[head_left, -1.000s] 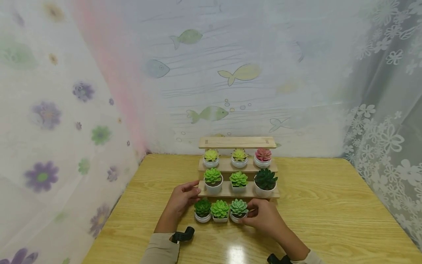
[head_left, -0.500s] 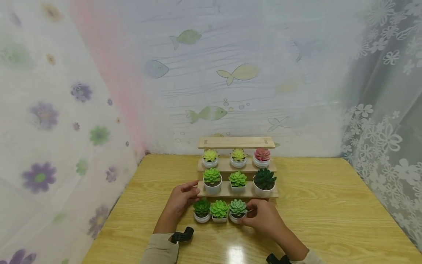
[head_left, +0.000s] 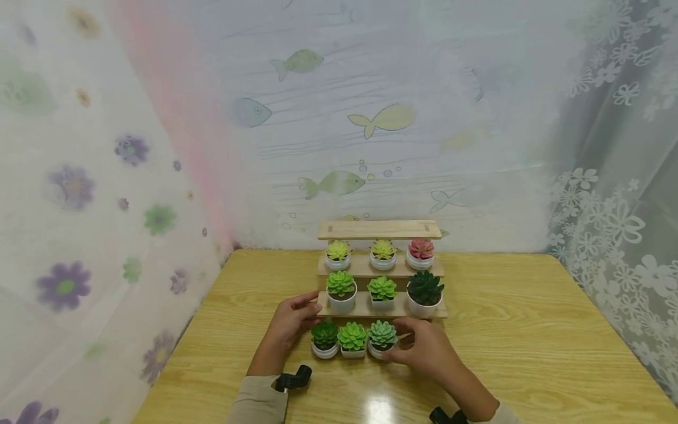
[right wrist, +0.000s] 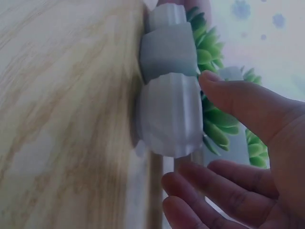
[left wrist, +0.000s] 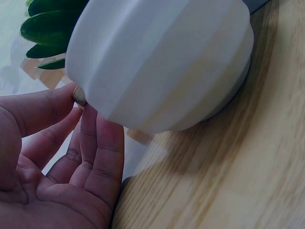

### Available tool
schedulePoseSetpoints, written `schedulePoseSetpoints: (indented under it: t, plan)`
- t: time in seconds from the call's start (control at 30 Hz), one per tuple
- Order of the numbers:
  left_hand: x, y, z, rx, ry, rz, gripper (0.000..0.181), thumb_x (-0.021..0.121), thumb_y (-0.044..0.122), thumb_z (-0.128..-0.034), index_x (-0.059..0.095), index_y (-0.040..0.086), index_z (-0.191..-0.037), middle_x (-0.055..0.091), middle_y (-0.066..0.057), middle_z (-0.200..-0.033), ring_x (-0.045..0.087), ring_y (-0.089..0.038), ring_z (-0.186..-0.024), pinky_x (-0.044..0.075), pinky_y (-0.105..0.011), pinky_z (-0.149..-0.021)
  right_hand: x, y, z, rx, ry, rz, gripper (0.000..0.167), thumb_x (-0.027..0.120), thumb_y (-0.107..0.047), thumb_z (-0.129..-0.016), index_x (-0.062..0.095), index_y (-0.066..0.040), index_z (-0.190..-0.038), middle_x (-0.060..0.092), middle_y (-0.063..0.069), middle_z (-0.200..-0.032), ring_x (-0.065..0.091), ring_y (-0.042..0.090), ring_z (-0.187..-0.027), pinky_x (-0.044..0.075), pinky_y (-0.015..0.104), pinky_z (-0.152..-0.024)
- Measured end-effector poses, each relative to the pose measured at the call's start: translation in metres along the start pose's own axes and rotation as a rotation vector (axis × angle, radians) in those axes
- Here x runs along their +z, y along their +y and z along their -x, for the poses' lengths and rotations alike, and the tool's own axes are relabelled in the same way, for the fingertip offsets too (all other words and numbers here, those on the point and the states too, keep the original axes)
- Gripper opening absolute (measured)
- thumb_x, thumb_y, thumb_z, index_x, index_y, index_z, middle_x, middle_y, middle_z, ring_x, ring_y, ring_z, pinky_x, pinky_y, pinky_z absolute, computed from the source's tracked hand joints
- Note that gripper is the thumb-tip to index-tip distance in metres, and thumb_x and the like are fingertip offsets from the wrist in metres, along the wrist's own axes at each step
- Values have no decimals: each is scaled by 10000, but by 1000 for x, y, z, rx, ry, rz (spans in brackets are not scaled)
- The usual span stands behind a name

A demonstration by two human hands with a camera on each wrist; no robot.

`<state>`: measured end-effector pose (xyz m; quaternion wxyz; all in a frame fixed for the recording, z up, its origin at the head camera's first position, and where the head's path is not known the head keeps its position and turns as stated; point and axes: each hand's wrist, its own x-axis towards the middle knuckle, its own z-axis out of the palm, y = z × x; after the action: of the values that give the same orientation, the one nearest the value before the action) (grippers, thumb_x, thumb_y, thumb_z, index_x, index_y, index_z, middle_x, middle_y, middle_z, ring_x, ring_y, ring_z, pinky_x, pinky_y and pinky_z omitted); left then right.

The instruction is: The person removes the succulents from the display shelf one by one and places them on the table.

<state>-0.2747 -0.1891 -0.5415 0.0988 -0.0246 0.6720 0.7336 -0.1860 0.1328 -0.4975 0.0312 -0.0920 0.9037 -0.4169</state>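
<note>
My left hand (head_left: 288, 323) pinches the left end of the lower board of a wooden tiered shelf (head_left: 380, 229); the left wrist view shows thumb and fingertips meeting on the board's edge (left wrist: 79, 95). In front of the shelf, a row holds a dark green succulent (head_left: 325, 334), a bright green succulent (head_left: 352, 337) in a square pot and a pale green succulent (head_left: 382, 334). My right hand (head_left: 428, 348) is at the right side of the pale green one. In the right wrist view its thumb and fingers spread apart around that white ribbed pot (right wrist: 171, 114), fingertips not gripping it.
On the shelf's lower board stand a light green succulent (head_left: 341, 287), a smaller one (head_left: 382, 288) and a dark green one (head_left: 425, 288). Two yellowish succulents (head_left: 338, 252) and a red one (head_left: 421, 251) occupy the board above. The wooden table (head_left: 508, 330) meets printed curtains behind.
My right hand's fingers have loosened slightly from the pale green succulent's pot. My left hand keeps its pinch on the shelf, and the plants stay where they were.
</note>
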Motion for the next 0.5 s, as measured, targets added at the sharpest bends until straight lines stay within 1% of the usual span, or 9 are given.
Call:
schedulePoseSetpoints:
  t: [0.2, 0.37, 0.5]
  plan:
    - [0, 0, 1, -3, -1, -1, 475, 714, 59, -971, 612, 21, -1434, 716, -75, -1047, 740, -155, -841, 626, -276, -730, -4, -5, 4, -22, 38, -6, 625, 958, -465, -683, 742, -185, -1199, 767, 5, -1124, 755, 178, -893, 619, 297, -749]
    - [0, 1, 3, -3, -5, 7, 481, 707, 44, -973, 598, -4, -1439, 722, -70, -1034, 750, -166, -828, 630, -276, -721, -8, -9, 6, -41, 51, -7, 610, 957, -433, -699, 742, -165, -1203, 772, 2, -1107, 757, 188, -890, 622, 302, -745]
    - [1, 1, 2, -1, -11, 12, 487, 708, 42, -971, 596, 3, -1443, 723, -56, -1024, 744, -155, -821, 629, -274, -724, -12, -12, 5, -22, 58, 17, 610, 955, -403, -713, 732, -169, -1230, 776, -19, -1110, 755, 174, -902, 623, 307, -750]
